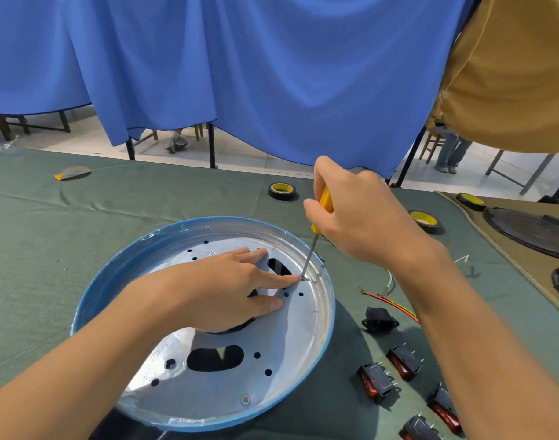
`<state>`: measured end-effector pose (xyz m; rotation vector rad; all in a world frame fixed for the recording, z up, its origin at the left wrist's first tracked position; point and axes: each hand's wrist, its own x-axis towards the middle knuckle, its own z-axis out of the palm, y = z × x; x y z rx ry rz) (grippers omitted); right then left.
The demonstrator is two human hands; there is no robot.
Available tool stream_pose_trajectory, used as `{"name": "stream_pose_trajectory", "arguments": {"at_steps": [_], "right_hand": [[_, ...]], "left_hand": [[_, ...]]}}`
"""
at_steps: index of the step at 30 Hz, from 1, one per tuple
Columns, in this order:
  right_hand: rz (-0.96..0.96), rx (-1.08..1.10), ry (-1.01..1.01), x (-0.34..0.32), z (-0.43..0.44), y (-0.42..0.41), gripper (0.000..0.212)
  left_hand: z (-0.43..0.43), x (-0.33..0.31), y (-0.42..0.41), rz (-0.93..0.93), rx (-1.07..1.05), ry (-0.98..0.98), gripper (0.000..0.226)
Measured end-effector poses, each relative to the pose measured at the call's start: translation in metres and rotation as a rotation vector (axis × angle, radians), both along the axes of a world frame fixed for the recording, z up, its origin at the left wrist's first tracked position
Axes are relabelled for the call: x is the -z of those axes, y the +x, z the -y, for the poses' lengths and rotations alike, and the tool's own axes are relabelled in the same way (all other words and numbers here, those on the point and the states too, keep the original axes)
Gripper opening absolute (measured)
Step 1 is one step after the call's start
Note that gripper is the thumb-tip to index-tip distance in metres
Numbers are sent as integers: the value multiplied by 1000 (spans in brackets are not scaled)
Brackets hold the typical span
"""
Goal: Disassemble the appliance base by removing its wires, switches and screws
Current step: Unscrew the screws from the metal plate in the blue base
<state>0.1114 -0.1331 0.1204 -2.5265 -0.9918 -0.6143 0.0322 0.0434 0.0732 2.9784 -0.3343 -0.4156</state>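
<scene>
right hand is wrapped round the yellow-handled screwdriver, fingers curled tight on the handle, held over the far right edge of the round silver metal appliance base with a blue rim. the thin steel shaft slants down and left from the grip, and its tip sits on a small silver screw just inside the rim. left hand lies flat on the base plate, fingers straight, holding nothing, index fingertip right beside that screw. a second silver screw sits at the near edge of the base. off to the right on the green cloth: a black socket, black rocker switches with red faces, and loose red and yellow-green wires, all lying outside the base.
</scene>
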Motion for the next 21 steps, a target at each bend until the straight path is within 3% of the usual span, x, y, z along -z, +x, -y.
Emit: {"name": "stream_pose_trajectory", "arguments": {"at_steps": [10,14,18,21], "right_hand": [[-226,-350,-67,-5,-7,-5,23],[-210,-209,78,0,-4,-1,19],[-22,14,115,-1,6,0,51],[-44,55,112,-4,7,-2,48]], "left_hand": [[0,0,-1,-11,-13,-19,45],[-1,0,-1,-8,-10,-12,45],[-1,0,0,0,4,0,45],[-1,-1,0,2,5,0,45]]}}
